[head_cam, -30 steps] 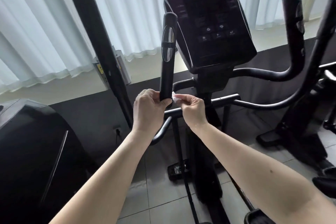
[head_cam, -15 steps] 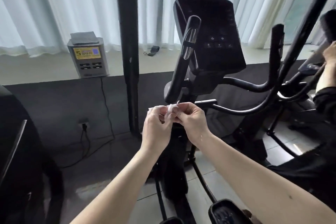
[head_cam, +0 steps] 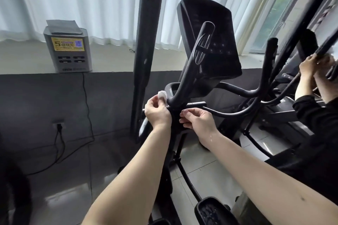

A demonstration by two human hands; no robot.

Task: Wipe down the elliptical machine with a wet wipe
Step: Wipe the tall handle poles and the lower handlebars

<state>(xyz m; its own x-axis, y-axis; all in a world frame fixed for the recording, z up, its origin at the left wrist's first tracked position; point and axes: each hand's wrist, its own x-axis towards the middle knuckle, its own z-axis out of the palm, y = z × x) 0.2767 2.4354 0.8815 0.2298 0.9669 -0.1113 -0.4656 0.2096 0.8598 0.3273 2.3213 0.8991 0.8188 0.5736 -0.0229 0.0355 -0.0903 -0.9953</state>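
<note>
The black elliptical machine stands in front of me, its console (head_cam: 208, 38) at centre top and its left inner handlebar (head_cam: 190, 71) rising in front of the console. My left hand (head_cam: 157, 111) pinches a small folded white wet wipe (head_cam: 162, 95) and holds it against the curved base of that handlebar. A short way to the right, my right hand (head_cam: 196, 119) hovers by the machine's central post, fingers loosely curled and holding nothing. A horizontal crossbar (head_cam: 196, 104) runs between the hands.
A thick black moving arm (head_cam: 146, 51) stands upright just left of my hands. A grey charging box (head_cam: 68, 49) sits on the ledge at left, its cable dropping to a wall socket (head_cam: 58, 126). Another person's hands (head_cam: 311, 65) work on a neighbouring machine at right. A pedal (head_cam: 214, 210) lies below.
Both hands were together on the wipe; now they have parted. The left hand has the wipe and lifted it to the handlebar's base. My view has shifted closer and to the right.
</note>
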